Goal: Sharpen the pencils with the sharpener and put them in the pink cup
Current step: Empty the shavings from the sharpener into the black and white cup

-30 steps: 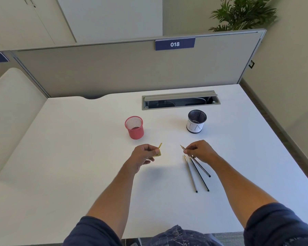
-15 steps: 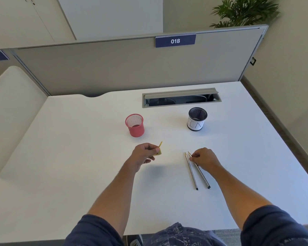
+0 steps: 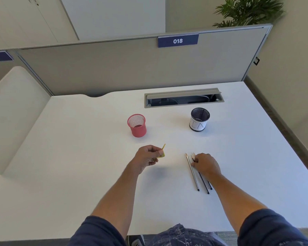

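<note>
Three dark pencils (image 3: 193, 173) lie side by side on the white desk (image 3: 78, 157), tips pointing away from me. My right hand (image 3: 205, 165) rests on top of them near their tips, fingers curled down over the two on the right. My left hand (image 3: 148, 158) hovers a little to the left, shut on a small yellow sharpener (image 3: 162, 153) whose thin yellow edge sticks up. The pink mesh cup (image 3: 137, 125) stands upright beyond my left hand.
A black mesh cup with a white label (image 3: 199, 119) stands beyond my right hand. Behind both cups is an open cable slot (image 3: 183, 97) in the desk, then a grey partition (image 3: 132, 68). The desk's right edge drops to the floor.
My right hand, which held one pencil raised by its tip, has come down toward me onto the desk and now lies over all three pencils. The left hand has stayed still.
</note>
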The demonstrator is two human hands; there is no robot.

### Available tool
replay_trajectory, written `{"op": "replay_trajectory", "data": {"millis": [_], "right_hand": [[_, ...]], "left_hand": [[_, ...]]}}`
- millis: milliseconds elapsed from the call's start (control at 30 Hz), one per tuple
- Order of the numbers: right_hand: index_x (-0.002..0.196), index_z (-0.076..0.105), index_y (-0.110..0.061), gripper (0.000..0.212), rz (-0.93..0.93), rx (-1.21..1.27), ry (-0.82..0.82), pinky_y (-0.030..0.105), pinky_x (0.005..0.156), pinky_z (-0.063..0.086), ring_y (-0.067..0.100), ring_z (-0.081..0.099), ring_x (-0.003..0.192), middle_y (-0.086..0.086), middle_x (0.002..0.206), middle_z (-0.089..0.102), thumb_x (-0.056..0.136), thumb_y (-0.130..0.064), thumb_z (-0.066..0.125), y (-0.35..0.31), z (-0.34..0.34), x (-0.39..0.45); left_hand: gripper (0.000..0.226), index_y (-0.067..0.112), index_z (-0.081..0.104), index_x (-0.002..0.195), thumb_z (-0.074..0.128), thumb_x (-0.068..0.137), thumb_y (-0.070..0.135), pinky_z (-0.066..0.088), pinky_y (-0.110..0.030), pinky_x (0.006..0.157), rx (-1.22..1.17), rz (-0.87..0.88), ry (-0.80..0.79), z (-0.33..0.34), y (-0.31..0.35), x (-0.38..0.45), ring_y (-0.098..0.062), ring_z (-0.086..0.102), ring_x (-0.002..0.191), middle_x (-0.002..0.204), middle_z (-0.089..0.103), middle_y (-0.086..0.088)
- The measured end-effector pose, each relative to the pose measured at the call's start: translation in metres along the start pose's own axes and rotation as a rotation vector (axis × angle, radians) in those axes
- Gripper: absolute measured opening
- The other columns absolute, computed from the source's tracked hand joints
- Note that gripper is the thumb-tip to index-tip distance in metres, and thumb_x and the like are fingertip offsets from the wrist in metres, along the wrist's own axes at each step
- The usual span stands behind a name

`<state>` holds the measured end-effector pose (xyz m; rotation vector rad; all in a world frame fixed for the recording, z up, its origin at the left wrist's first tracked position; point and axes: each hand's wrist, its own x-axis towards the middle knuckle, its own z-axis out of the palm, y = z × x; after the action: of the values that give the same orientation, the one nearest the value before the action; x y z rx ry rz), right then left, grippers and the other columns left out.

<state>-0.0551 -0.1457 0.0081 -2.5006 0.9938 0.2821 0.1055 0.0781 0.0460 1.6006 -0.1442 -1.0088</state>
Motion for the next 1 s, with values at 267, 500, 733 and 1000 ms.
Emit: {"op": "replay_trajectory", "data": {"millis": [267,500,733,1000], "right_hand": [[0.090,0.066,-0.014,0.014,-0.033,-0.023,0.004,0.029,0.065,0.048,0.026,0.064,0.085,0.003,0.090,0.068,0.089,-0.027,0.063,0.001,0.005,0.004],[0.087,0.064,-0.014,0.011,-0.045,-0.016,-0.007,0.033,0.068,0.053,0.026,0.063,0.083,0.003,0.088,0.067,0.088,-0.025,0.063,0.000,0.006,0.005],[0.112,0.069,-0.024,0.022,-0.172,0.348,0.093,0.034,0.081,0.056,0.015,0.066,0.083,-0.008,0.095,0.070,0.091,-0.024,0.066,-0.021,-0.004,0.011],[0.131,0.064,-0.040,0.030,-0.492,0.747,-0.019,0.013,0.093,0.046,-0.003,0.060,0.117,-0.028,0.125,0.065,0.102,-0.039,0.056,-0.073,-0.050,0.016]], "left_hand": [[0.009,0.015,0.075,0.097,0.076,0.088,0.015,0.052,-0.027,0.073,-0.052,-0.007,-0.046,0.002,0.000,0.000,-0.017,0.062,0.071,0.100,0.079,-0.008],[0.009,0.013,0.075,0.096,0.071,0.090,0.008,0.051,-0.031,0.074,-0.120,-0.021,-0.033,0.004,0.001,0.003,-0.019,0.063,0.068,0.094,0.079,-0.008],[0.020,0.008,0.075,0.100,0.062,0.090,-0.004,0.052,-0.030,0.072,-0.178,-0.026,-0.034,0.008,0.006,0.008,-0.023,0.064,0.070,0.098,0.075,-0.015],[0.021,0.007,0.076,0.109,0.063,0.093,-0.001,0.057,-0.031,0.078,-0.135,0.031,-0.071,0.020,0.021,0.022,-0.022,0.070,0.076,0.101,0.078,-0.011]]}}
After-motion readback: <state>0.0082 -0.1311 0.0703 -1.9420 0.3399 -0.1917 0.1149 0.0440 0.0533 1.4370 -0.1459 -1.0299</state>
